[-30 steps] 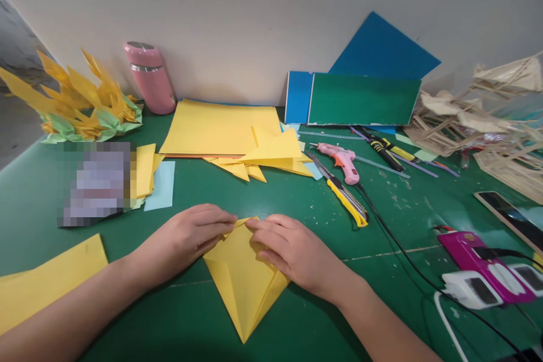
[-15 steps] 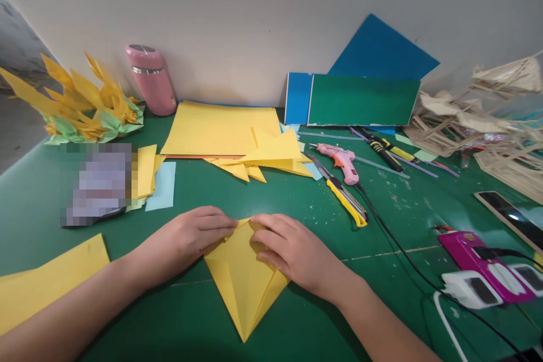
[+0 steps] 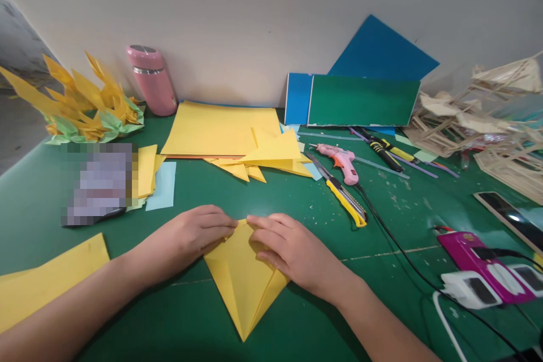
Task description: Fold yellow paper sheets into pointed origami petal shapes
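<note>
A folded sheet of yellow paper (image 3: 242, 277) lies on the green table in front of me, its pointed end toward me and creases running down to the tip. My left hand (image 3: 197, 233) has its fingers pressed together on the paper's upper left edge. Over the upper right edge, my right hand (image 3: 288, 246) is curled, its index fingertip at the top corner. The paper under both sets of fingers is hidden, as is most of each thumb. Another yellow sheet (image 3: 63, 271) lies partly behind my left forearm.
Beyond my hands are a yellow paper stack (image 3: 224, 127), a utility knife (image 3: 345, 201) and a pink glue gun (image 3: 339, 159), its cord running right. A power strip (image 3: 475, 260) and phone (image 3: 515, 220) lie right. A pink bottle (image 3: 153, 82) and folded-paper model (image 3: 93, 107) stand left.
My right index fingertip has shifted slightly left along the paper's top corner. Otherwise the paper and my left hand look nearly the same.
</note>
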A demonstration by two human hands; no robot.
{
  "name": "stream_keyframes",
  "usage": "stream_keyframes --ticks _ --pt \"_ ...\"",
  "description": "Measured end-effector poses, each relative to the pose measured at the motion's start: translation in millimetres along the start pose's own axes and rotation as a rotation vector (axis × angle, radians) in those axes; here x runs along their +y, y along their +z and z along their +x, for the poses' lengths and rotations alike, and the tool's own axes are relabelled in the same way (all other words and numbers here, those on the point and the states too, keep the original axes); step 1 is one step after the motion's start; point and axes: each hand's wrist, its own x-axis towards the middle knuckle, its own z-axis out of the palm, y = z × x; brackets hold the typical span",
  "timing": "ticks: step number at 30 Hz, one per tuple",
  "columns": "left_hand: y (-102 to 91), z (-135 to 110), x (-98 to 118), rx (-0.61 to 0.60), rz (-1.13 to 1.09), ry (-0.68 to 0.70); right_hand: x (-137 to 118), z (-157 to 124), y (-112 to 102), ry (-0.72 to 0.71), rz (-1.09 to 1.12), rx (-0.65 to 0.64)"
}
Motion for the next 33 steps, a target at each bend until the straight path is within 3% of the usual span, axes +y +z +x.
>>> stream_keyframes --ticks 7,12,22,30,33 --pt "1.8 0 -1 -0.075 -0.009 -0.069 -2 1 -2 0.045 0.013 -0.009" --pt "0.7 1 2 -0.130 -0.023 -0.024 -3 2 -3 0.063 0.025 -0.018" --pt "-3.6 7 9 -0.115 -0.067 -0.075 -5 1 -1 0.098 0.032 -0.011" --pt "-4.2 5 10 -0.315 0.009 -0.147 -1 -3 -1 0.104 0.128 0.077" --pt "-3.4 6 10 -0.338 0.016 -0.150 3 -6 3 0.080 0.132 0.128"
